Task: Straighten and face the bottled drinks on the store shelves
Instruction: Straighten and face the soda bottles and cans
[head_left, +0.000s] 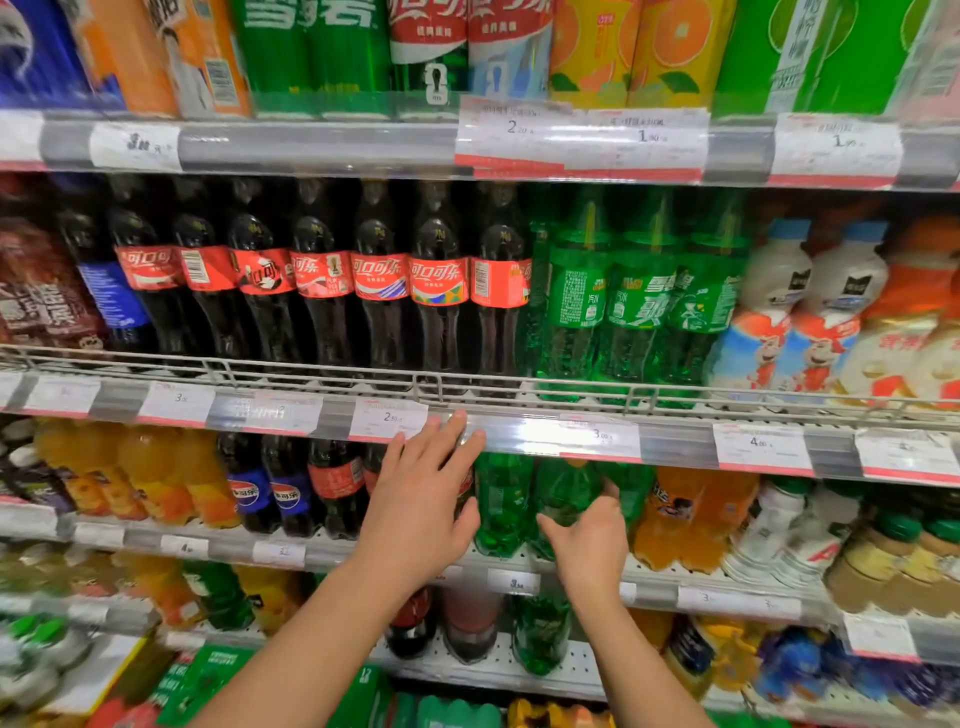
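Mid-frame row of dark red-labelled Coca-Cola plastic bottles (382, 280), labels unevenly faced, left hand (421, 499) released with straight fingers, right hand (589, 545) grasping green plastic soda bottle (563, 499), centre frame

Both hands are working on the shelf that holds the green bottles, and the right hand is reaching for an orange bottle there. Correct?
Not quite. In the head view the right hand reaches for a green bottle, not an orange one. The left hand is at the same shelf, beside it.
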